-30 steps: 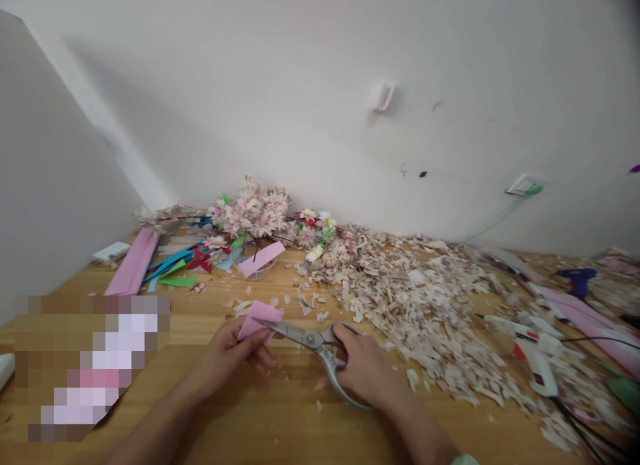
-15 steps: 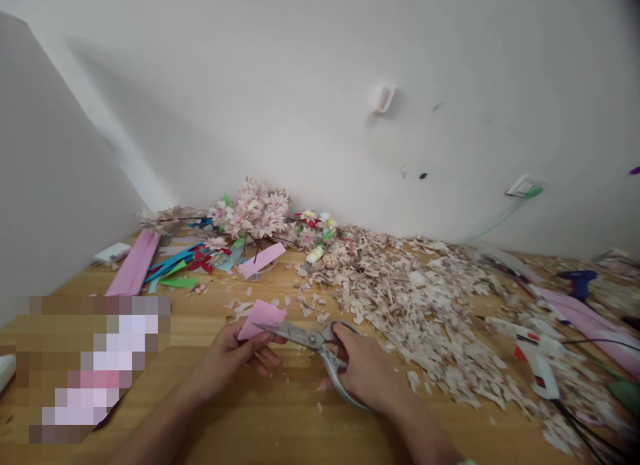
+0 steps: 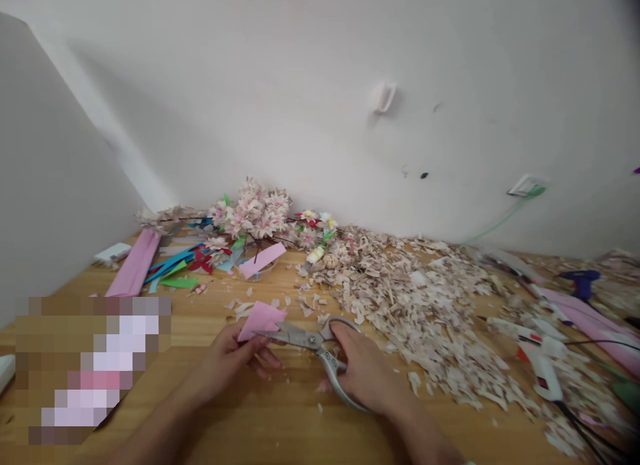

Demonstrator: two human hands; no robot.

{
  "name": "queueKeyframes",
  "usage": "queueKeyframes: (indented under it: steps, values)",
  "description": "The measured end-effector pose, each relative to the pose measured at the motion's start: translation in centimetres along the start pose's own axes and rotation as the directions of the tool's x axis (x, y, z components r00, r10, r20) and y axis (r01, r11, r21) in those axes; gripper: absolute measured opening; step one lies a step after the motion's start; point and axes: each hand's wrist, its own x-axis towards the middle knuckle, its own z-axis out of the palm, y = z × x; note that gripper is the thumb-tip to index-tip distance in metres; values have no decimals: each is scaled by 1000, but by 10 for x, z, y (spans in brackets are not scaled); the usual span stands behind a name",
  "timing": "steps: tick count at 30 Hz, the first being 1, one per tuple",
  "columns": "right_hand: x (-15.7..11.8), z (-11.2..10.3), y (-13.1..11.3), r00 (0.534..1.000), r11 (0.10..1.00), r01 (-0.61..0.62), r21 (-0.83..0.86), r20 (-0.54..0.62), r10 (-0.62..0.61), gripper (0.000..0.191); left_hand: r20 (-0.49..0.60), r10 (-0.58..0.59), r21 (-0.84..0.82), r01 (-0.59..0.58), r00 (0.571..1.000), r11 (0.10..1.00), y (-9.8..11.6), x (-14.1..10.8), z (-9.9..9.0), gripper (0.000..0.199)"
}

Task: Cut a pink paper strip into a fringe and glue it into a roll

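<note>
Between the thumb and fingers of my left hand [image 3: 235, 355] is a small folded piece of pink paper [image 3: 261, 318], tilted up toward the right. My right hand [image 3: 361, 366] is wrapped round the handles of the silver scissors [image 3: 313, 339]. The blades point left and lie at the lower right part of the pink paper, close to my left fingertips. Both hands are just above the wooden table [image 3: 280, 428].
Pale shavings [image 3: 425, 311] spread across the middle and right. Paper flowers [image 3: 257, 208] stand by the wall, near a loose pink strip [image 3: 263, 259]. A white glue gun [image 3: 540, 365] with cables lies right, a blue one [image 3: 581, 281] behind. Pink paper [image 3: 134, 263] lies left.
The scissor blades have shifted slightly at the pink paper, and the right hand has moved a little to the left. Both hands keep their holds.
</note>
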Motion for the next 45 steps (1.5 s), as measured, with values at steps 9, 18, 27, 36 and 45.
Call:
queueKeyframes:
  steps: [9,18,27,36,45]
  values:
    - [-2,2,-1,998,999,-38,23,42,37,42,-20,-25,7,25,999,1000,0,1,1,34]
    - [0,5,4,999,999,-31,39,25,30,41,-58,-54,-3,54,997,999,4,0,3,36]
    - [-1,4,4,1000,999,-20,34,20,19,42,-49,-23,-1,23,999,1000,3,1,2,35]
    - [1,2,1,1000,999,-7,33,30,6,45,-47,-22,-20,22,999,1000,1,0,2,36]
    - [-2,4,1,999,999,-33,9,30,33,42,-81,-55,-10,54,995,998,6,1,5,37]
